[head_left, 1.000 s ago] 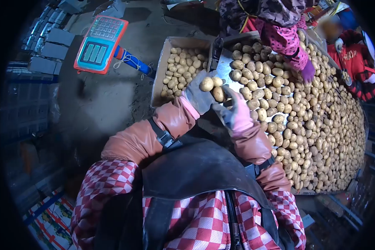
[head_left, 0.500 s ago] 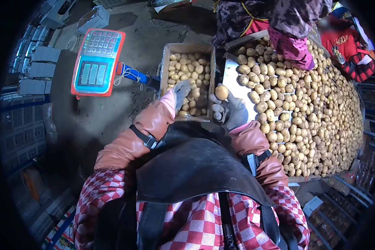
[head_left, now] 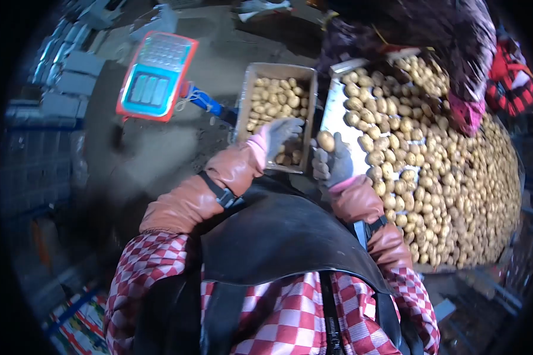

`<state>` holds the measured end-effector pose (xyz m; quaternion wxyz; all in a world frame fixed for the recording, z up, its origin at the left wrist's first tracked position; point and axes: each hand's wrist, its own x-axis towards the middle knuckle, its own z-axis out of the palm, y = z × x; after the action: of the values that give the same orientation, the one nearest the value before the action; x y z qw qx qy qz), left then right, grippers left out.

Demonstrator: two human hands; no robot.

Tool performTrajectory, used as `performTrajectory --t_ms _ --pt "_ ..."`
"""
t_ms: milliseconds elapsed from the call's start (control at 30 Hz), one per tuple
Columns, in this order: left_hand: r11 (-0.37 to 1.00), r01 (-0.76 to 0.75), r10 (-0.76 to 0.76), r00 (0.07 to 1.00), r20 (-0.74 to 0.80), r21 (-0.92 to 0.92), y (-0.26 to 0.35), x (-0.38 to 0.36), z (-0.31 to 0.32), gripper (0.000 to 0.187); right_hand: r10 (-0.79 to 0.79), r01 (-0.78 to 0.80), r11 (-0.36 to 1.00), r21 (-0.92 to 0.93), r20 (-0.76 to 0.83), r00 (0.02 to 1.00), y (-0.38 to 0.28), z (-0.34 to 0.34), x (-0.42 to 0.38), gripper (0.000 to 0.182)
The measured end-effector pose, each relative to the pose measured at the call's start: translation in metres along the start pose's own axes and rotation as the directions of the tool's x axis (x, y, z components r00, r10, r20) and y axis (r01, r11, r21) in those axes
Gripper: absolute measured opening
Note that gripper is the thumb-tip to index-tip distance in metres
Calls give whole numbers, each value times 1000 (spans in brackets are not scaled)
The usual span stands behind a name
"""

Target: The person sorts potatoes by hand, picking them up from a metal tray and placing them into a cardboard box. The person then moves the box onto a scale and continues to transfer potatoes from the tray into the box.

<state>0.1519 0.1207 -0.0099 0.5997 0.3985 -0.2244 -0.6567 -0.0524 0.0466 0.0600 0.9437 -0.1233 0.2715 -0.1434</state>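
Note:
My right hand [head_left: 341,164], in a grey glove, grips a single round potato [head_left: 326,141] between thumb and fingers, beside the box's right wall. Over the near part of the cardboard box [head_left: 281,70] is my left hand [head_left: 283,132], also gloved, its fingers stretched toward the right and slightly blurred. Nothing shows in that hand, though its palm is hidden. Potatoes [head_left: 273,100] cover the bottom of the box, partly hidden under my left hand. To the right, a large spread of potatoes [head_left: 450,195] lies on a sorting table with a white surface [head_left: 334,112].
A red-rimmed scale display [head_left: 154,80] on a blue post stands left of the box. Across the table, a person's pink-cuffed sleeve [head_left: 468,112] reaches over the potatoes, near a heap. Another person in red [head_left: 509,77] is farther right. Stacked boxes [head_left: 71,83] line the left.
The view has shifted, so the scene sits farther right. My left hand has moved rightward over the box with its fingers extended. My right hand still holds the potato. The co-worker's sleeve has moved right.

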Motion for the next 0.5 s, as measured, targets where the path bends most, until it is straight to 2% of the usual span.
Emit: performTrajectory --t_ms 33,67,100,133,200,233,267,300,333,367,400,467,500 --pt "997 -40 40 999 10 60 -4 0 6 38 -44 43 997 -69 -15 999 3 2 -1 65" --pt "988 -85 84 996 14 126 -8 -2 14 37 -155 148 964 -219 -13 988 5 1 -2 62" --pt "986 -68 65 998 26 154 -11 0 18 38 -106 90 976 -196 -77 991 6 -7 -4 61" --pt "983 -46 39 998 44 178 -13 1 22 39 -113 107 976 -188 -23 993 8 -15 -8 60" --pt "966 147 -144 989 31 -212 4 -11 54 46 -102 141 957 -254 159 982 9 -26 -12 59" --pt "991 132 -132 987 95 1 11 -14 75 54 -80 101 931 -350 74 994 11 -27 -19 56" --pt "976 215 -211 974 79 -39 8 -18 85 54 -71 56 897 -439 -18 997 11 -19 -26 53" --pt "967 253 -253 936 243 33 -17 -8 68 54 -15 -87 888 -451 -218 976 11 -13 -30 49" --pt "954 279 -300 868 395 112 -39 0 54 54 -13 -53 847 -529 -119 993 9 -6 -33 46" --pt "957 172 -246 910 335 234 -17 -16 80 50 41 -72 853 -517 -70 997 6 -14 -36 44" --pt "957 168 -242 911 333 236 -11 -21 89 50 95 -92 859 -504 -19 995 3 -17 -42 43" --pt "808 101 -249 951 182 580 -8 -27 100 48 61 -80 863 -499 -54 997 7 -20 -54 42" --pt "647 -227 -18 950 312 728 -18 -24 97 51 26 -70 869 -490 -96 995 8 -20 -60 41"
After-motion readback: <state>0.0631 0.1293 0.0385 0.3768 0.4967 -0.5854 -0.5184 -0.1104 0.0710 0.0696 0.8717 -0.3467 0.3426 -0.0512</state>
